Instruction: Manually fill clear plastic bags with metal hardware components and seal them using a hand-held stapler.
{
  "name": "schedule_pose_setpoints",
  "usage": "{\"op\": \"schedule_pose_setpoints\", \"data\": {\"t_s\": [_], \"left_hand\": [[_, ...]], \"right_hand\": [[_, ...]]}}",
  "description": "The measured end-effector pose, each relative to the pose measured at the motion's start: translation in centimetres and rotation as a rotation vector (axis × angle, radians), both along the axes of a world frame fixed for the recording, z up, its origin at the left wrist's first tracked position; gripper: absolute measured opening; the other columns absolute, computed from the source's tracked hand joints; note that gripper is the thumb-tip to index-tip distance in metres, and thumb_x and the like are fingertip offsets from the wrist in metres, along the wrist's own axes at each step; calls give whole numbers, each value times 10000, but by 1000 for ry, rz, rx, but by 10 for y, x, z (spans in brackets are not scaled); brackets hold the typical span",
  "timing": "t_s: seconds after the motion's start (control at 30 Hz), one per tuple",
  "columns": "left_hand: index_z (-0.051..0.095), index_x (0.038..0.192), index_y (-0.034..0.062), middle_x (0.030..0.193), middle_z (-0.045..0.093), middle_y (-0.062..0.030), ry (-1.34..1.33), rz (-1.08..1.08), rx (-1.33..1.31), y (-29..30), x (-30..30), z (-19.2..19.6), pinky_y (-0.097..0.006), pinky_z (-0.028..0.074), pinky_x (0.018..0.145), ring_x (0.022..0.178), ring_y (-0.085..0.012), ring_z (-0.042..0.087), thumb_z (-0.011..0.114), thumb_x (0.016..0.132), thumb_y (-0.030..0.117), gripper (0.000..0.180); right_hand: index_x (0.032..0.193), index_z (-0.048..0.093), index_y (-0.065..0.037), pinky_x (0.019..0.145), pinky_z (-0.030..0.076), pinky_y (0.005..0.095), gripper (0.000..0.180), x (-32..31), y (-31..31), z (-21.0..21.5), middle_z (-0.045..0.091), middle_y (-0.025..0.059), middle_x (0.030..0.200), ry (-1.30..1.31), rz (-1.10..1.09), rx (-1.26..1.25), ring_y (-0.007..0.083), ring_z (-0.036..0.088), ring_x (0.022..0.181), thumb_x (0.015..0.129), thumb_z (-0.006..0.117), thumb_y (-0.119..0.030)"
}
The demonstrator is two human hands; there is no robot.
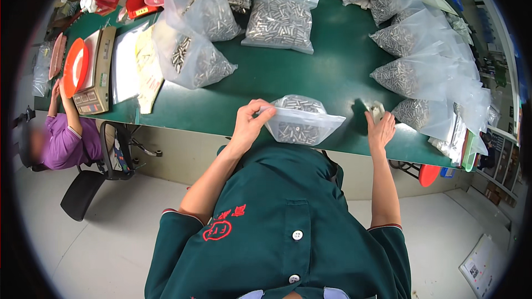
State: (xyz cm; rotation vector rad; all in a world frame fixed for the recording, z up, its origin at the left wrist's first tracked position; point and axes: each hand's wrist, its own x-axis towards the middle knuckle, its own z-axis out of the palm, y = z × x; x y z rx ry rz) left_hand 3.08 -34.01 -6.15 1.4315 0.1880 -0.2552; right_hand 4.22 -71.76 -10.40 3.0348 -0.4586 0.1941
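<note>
"What's that right in front of the person?"

"A clear plastic bag of metal pins (296,133), at the near edge of the green tabletop (332,72), close against the green shirt (277,216)."

"Which way does it lie?"

"Crosswise. Its long axis runs left to right, and the pale top strip (310,114) follows that line, dipping slightly toward the person at its right end. The corner there is free and points right. Pins show through the plastic on both sides of the strip."

"And the left hand (252,122)?"

"Thumb and fingers pinch the strip's left end."

"The right hand (381,130)?"

"Off to the right, apart from the bag, its fingers against a small pale piece (377,112). From here I can't tell whether it's gripped or only touched, nor what it is."

"Anything in the way over there?"

"That hand and the pale piece sit between the bag and a curving row of filled bags (394,71), whose bulging ends face the middle, loose tops pointing right."

"And farther off?"

"A pillow-shaped bag (280,19) lies flat beyond. More filled bags (199,63) bunch to the left, then a yellow cloth (147,69), white sheets (126,63) and a scale (102,80) with an orange dish (76,67). A co-worker in purple (69,144) sits by it."
</note>
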Motion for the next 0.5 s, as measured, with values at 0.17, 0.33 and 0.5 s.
{"op": "schedule_pose_setpoints", "data": {"t_s": [0.17,0.33,0.5], "left_hand": [[649,851,-8,866,605,-33,81,18,-40,0,-6,3,-254,389,778,842,-109,503,637,847,121,130],[639,880,-13,899,591,-56,-10,49,40,-2,-15,1,-265,391,832,922,-130,502,574,884,110,140],[639,875,-12,921,593,-54,-136,66,122,-10,-6,8,-255,388,815,921,-118,500,560,885,111,146]], "right_hand": [[1124,493,-43,872,364,434,626,-12,5,-8,518,120,1087,23,24,2,314,490,1028,714,704,-465],[1106,551,-40,891,398,353,432,-19,73,49,556,110,1113,245,250,1362,237,521,1036,728,720,-163],[753,581,-9,773,448,274,111,-8,94,58,628,87,853,63,356,1411,143,571,859,758,677,-65]]}}
